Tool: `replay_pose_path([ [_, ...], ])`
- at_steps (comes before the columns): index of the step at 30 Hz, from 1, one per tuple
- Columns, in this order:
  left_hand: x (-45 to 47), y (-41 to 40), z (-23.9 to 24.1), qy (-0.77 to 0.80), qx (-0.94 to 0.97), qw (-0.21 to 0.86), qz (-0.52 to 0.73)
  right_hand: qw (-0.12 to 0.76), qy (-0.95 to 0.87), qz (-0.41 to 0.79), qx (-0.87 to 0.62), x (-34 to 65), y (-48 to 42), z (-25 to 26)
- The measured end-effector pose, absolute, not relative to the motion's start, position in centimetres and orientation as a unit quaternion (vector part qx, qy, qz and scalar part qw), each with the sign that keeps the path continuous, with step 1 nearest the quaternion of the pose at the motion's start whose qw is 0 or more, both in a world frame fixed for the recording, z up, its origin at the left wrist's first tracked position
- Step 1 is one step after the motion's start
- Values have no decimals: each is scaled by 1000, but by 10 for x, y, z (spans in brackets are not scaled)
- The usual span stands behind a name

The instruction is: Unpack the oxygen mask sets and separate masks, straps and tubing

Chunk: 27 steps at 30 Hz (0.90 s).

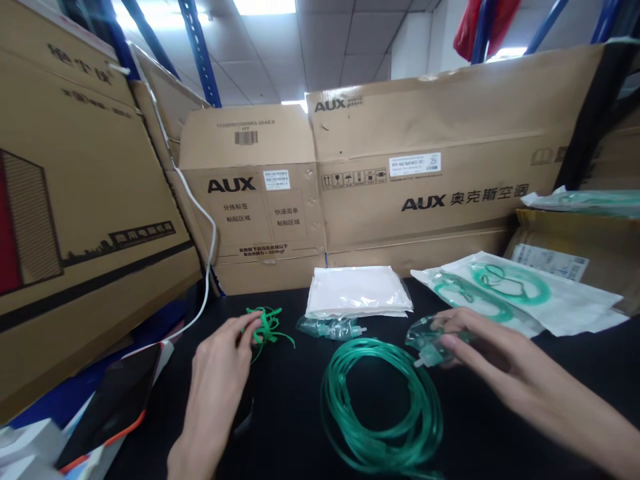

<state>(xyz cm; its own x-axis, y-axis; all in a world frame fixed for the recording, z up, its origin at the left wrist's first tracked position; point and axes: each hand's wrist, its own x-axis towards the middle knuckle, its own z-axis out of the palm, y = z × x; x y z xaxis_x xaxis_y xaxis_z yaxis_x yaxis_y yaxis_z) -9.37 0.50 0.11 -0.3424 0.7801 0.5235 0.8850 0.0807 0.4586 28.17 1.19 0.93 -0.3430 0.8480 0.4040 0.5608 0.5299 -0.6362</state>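
L hand (pixel 217 370), lower L of ctr, had thumb & fingertips pinched on a bunch of thin green straps (pixel 271 327), loose ends trailing to the R. R hand (pixel 483 343), R of ctr, held a clear mask (pixel 429 353) btwn thumb & fingers, its pale connector pointing down-L, just above the R edge of the green tubing coil (pixel 433 407). The coil lay flat on the black tabletop (pixel 285 413) at btm ctr, btwn the 2 hands. A 2nd clear piece w/ a white tip, prob. another mask (pixel 330 328), lay mid-frame against the front edge of a white pkt stack (pixel 357 290). Mid-R: flat pouches (pixel 530 287) w/ green tubing inside, next to a small brown box (pixel 550 237). Lower L: dark phone (pixel 117 393) w/ orange edge; white cable (pixel 214 233) hung above it. Big AUX cartons (pixel 465 160) stood across the back, upper ctr to upper R.
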Motion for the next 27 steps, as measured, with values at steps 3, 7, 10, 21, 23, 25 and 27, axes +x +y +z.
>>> replay_pose_path([
  [3, -93, 9, -4, -764, -560, 18, -318, 379, -772, 291, -419, 263, 14, 2],
  [7, -63, 4, 1, -711, -599, 27, -366, 423, -720, 347, -427, 243, 19, -9],
  [10, -18, -7, 2, -554, -707, -52, -436, 443, -725, 309, -428, 231, 20, -15],
  [21, 32, -12, -14, -422, -710, -182, -534, 408, -717, 401, -399, 224, 11, -5],
  [23, 31, -11, -14, -426, -688, -213, -548, 397, -693, 453, -395, 225, 12, -4],
  [25, 30, -10, -14, -438, -665, -267, -542, 406, -691, 449, -395, 225, 12, -6],
  [27, 29, -8, -15, -450, -647, -338, -515, 434, -708, 387, -400, 225, 13, -9],
])
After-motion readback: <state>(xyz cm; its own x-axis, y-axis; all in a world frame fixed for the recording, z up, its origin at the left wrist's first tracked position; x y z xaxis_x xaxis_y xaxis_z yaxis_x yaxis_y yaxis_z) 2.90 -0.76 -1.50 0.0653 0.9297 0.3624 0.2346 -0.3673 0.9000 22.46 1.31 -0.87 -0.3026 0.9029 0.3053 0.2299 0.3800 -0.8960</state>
